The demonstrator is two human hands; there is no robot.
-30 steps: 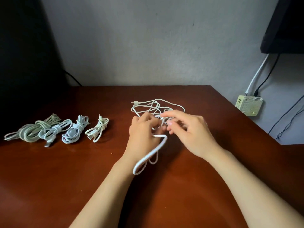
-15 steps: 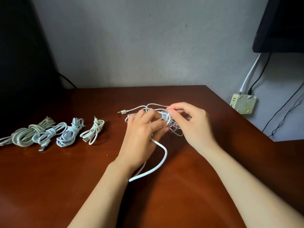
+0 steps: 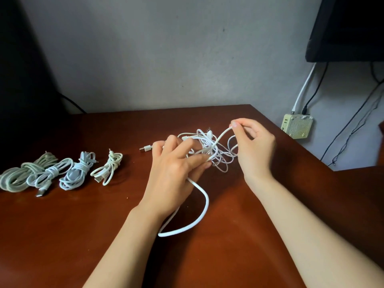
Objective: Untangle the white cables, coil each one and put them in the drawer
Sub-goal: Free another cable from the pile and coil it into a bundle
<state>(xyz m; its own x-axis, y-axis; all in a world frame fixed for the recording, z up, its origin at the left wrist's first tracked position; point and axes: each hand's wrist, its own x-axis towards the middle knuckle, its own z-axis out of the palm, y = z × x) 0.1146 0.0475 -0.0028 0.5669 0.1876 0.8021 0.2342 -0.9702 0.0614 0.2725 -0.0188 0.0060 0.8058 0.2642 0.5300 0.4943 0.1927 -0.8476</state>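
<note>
From where I stand, the tangle [image 3: 214, 150] of white cables sits on the brown table [image 3: 83, 225] at about one o'clock from the person, held between both hands.

The right hand [image 3: 256, 150] was low and close against the knot a second ago. It has now risen and drawn off toward two o'clock, with one strand [image 3: 223, 135] pinched between thumb and forefinger and its other fingers loosely curled. That strand runs nearly straight from the pinch down into the knot, so I take it that a length is being pulled free.

The left hand [image 3: 174, 173] has stayed at the knot's nine o'clock side. Its fingers are spread over the cables, and its thumb and forefinger seem to close on a strand at the knot's near edge. I judge it is anchoring the bundle against the pull.

A thicker loop [image 3: 199, 208] trails from under that palm toward six o'clock, and it lies wider on the wood than it did. A plug [image 3: 145, 148] pokes out at the left hand's ten o'clock.

Four coiled cables [image 3: 78, 171] lie in a row well apart at nine o'clock, so much of the job looks done. This last knot is only starting to loosen. If the taut strand snags, the pull could tighten the knot instead. I can see no drawer.
</note>
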